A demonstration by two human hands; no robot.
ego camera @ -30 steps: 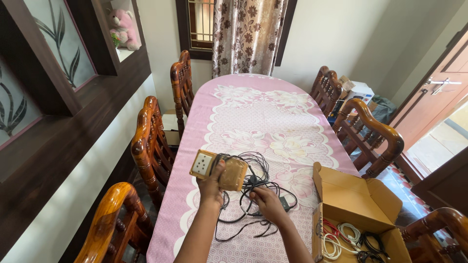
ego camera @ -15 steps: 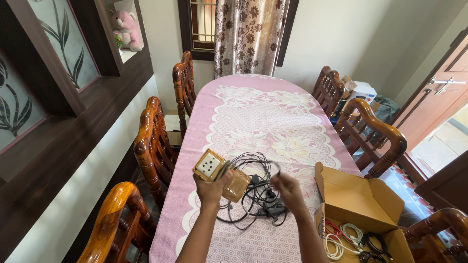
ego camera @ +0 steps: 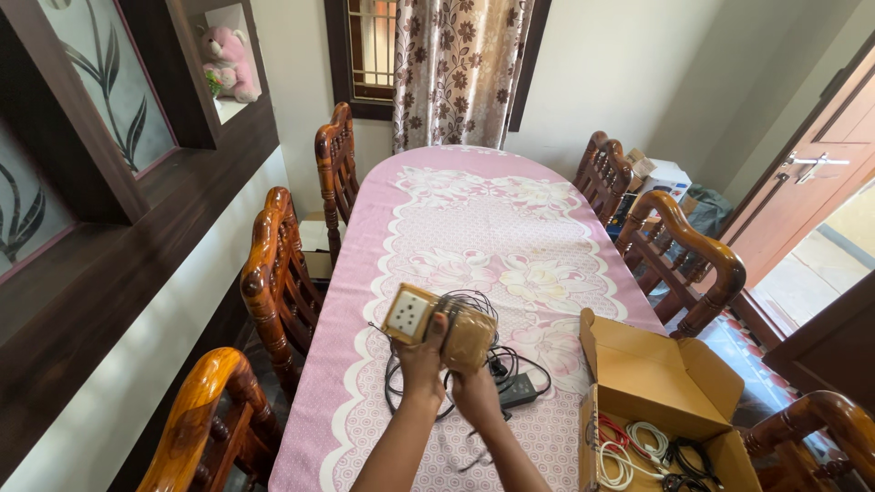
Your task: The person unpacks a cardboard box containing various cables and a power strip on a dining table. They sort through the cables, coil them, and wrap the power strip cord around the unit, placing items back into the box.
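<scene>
My left hand holds up a tan extension socket box with a white socket face, raised above the pink floral tablecloth. A black cable is looped around the box. My right hand sits just below the box, close against my left wrist, gripping the black cable that hangs from it. More tangled black cable and a black adapter lie on the cloth under my hands.
An open cardboard box with red, white and black cables inside sits at the table's right edge. Carved wooden chairs line both sides. A curtained window, a door at right and a pink teddy on a shelf surround the table.
My right hand swung in from the right to just beneath the socket box, pulling cable with it. The box has turned and risen slightly, and more cable is wound around it.
</scene>
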